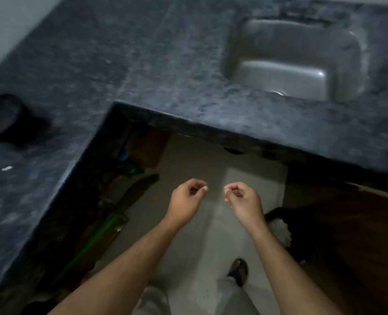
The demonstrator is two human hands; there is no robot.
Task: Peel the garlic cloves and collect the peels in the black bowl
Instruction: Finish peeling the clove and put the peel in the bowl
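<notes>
Black bowl [3, 117] sits on the granite counter [143, 53], well apart from your loosely curled left hand [186, 198] and right hand [243, 200]; whether either holds anything cannot be told.

Bare forearms, no sleeves; light trousers [153, 301]; dark sandal [239, 271].

The worktop [165, 64] is dark grey, mottled with paler flecks. The bowl [3, 118] is black, the sink [302, 62] dull silver-grey, the floor [199, 169] pale beige.
</notes>
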